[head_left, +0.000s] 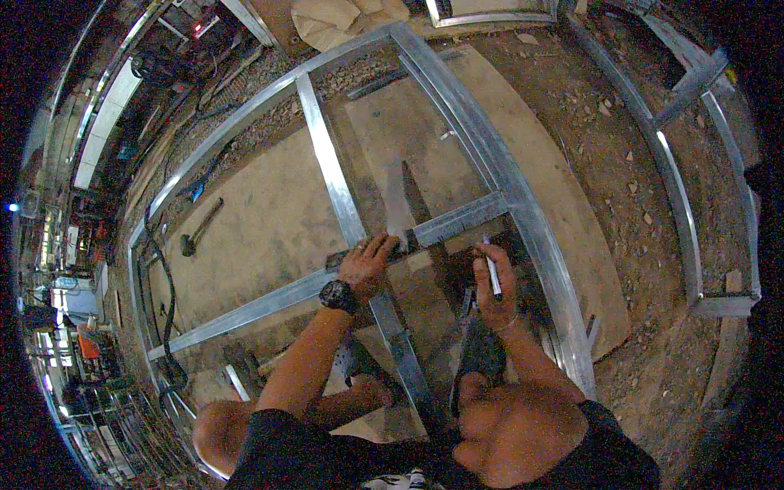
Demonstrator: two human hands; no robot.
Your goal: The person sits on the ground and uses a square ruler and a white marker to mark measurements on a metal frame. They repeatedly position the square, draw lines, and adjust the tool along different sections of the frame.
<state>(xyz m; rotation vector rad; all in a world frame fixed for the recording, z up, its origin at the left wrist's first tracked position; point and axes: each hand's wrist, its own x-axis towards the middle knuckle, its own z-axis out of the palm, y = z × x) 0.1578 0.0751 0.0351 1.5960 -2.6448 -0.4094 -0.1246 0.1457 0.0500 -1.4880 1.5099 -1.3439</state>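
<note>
A large frame of shiny square metal tubing (327, 167) lies in front of me. My left hand (367, 263), with a dark watch on the wrist, is closed over the joint where its inner bars cross. Beyond the fingertips a flat grey strip (398, 204) points away, beside a dark shadow; how it meets the hand is hidden. Short dark pieces show on either side of the fingers. To the right of the crossbar (461, 219), my right hand (496, 298) grips a white marker (493, 269) between thumb and fingers, held upright, apart from the metal.
Pale boards (253, 212) lie under the frame, with a hammer (198, 229) on the left one. A black cable (163, 286) runs over the frame's left side. More metal frames (674, 188) stand at the right on dirt and stones. Tools and materials crowd the far left.
</note>
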